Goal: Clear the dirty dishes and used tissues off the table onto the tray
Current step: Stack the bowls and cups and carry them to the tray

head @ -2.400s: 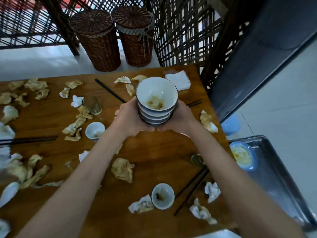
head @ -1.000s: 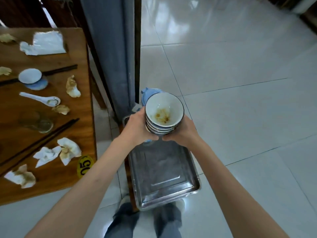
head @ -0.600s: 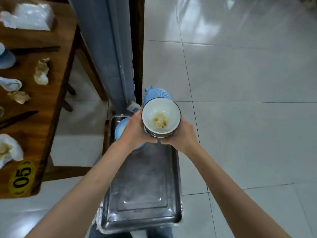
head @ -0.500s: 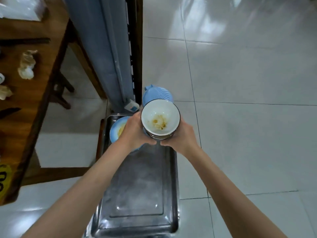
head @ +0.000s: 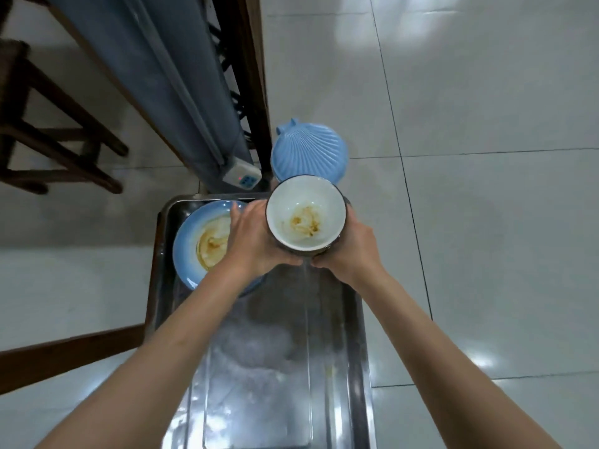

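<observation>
Bowls [head: 306, 218] — I have the stack cupped from both sides, left hand [head: 251, 241] and right hand [head: 351, 246] each curled in a firm grip, so nothing slips. They hover over the tray [head: 334, 351] — beside the blue plate [head: 191, 241], where I judge bare metal leaves room.

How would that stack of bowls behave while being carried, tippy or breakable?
Probably top-heavy: the stack of bowls is nested, with the left hand and right hand bracing its sides. Likely breakable, since it looks glazed. Food residue could make the inside slippery.
</observation>
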